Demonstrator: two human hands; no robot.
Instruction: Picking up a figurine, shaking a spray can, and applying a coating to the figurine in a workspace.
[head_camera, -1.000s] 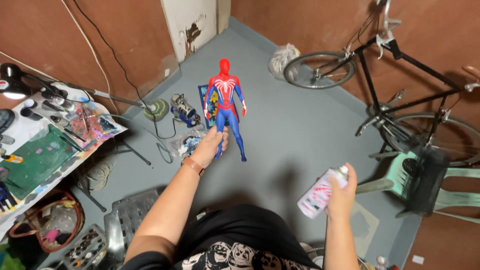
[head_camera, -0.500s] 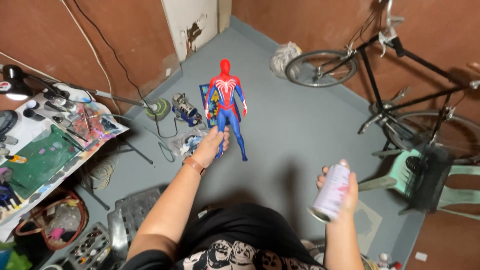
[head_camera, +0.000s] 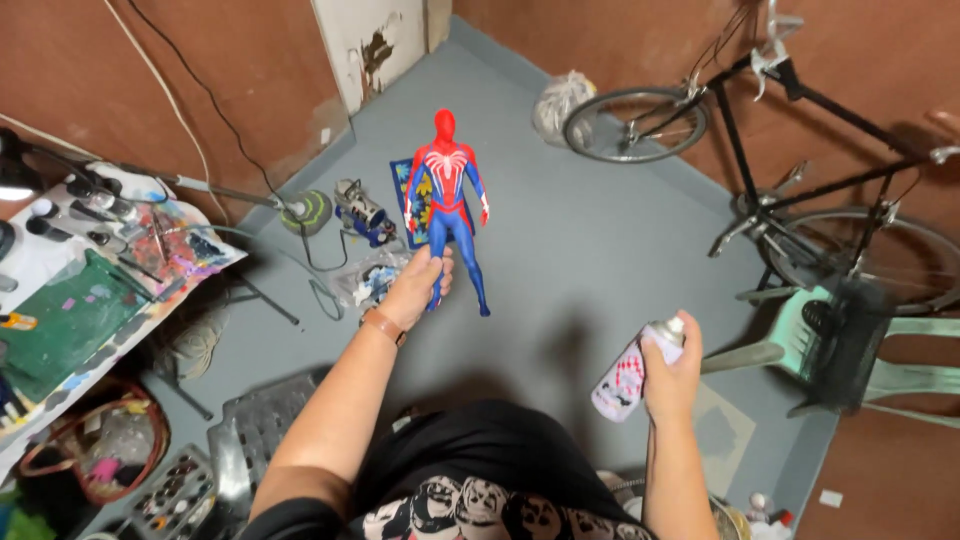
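One red-blue figure (head_camera: 447, 200) in left hand (head_camera: 415, 288), one spray can (head_camera: 632, 368) in right hand (head_camera: 670, 372)

The action figure (head_camera: 447, 205) is red and blue with a white spider mark on its chest. The spray can (head_camera: 632, 372) is white and pink with a small dotted pattern and a white cap. The floor (head_camera: 590, 260) is grey. The chair (head_camera: 800, 335) is pale green. The cutting mat (head_camera: 55, 320) is dark green.
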